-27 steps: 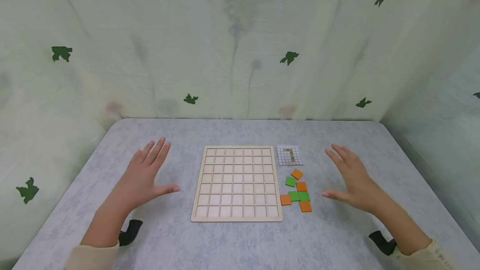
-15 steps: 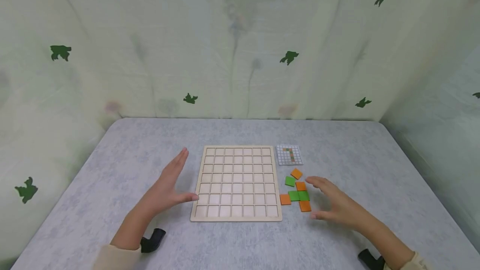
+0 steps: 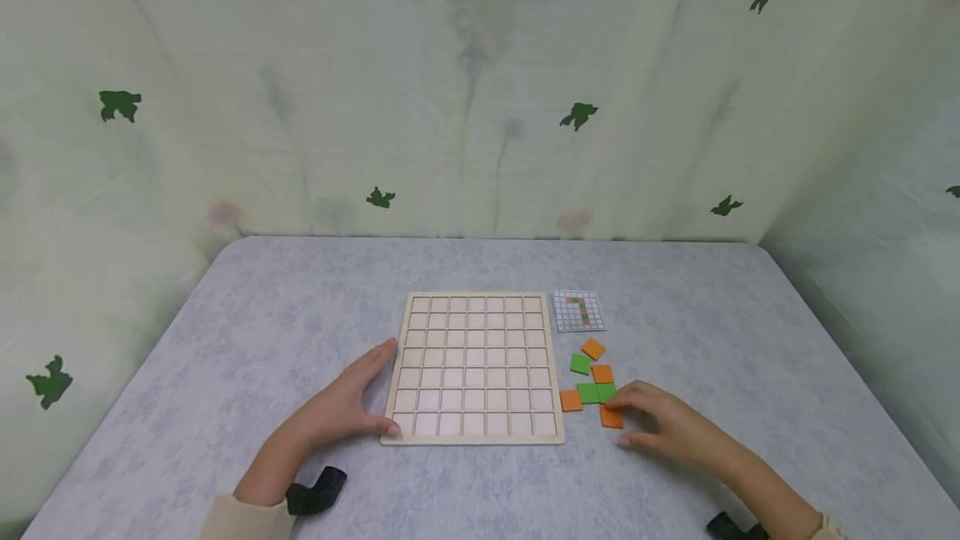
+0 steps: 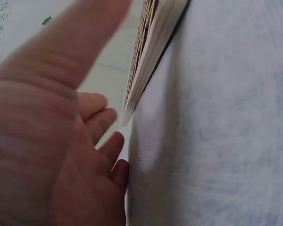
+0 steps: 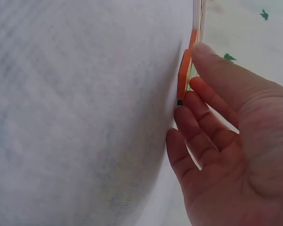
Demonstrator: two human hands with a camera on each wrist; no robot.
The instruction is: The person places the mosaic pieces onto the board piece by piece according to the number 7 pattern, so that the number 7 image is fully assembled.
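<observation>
A pale wooden grid board (image 3: 476,368) lies flat in the head view. My left hand (image 3: 337,411) is at its left edge, fingers extended along the side and thumb at the near left corner; firm contact cannot be told. To the board's right lie loose square tiles, several orange and three green. My right hand (image 3: 667,427) reaches the nearest orange tile (image 3: 611,417), index fingertip over its far edge and thumb beside its near right corner. In the right wrist view, the orange tile (image 5: 184,73) stands close to the thumb and fingertips, with no clear pinch.
A small card (image 3: 578,311) with a grid and coloured squares lies right of the board's far corner. Other tiles include a far orange tile (image 3: 593,348) and a green tile (image 3: 581,364). The grey table (image 3: 480,490) meets a patterned curtain (image 3: 480,107) behind.
Both hands have come inward and down from above the table. The left has moved right to the board's edge, the right has moved left to the tiles. Board and card stay in place.
</observation>
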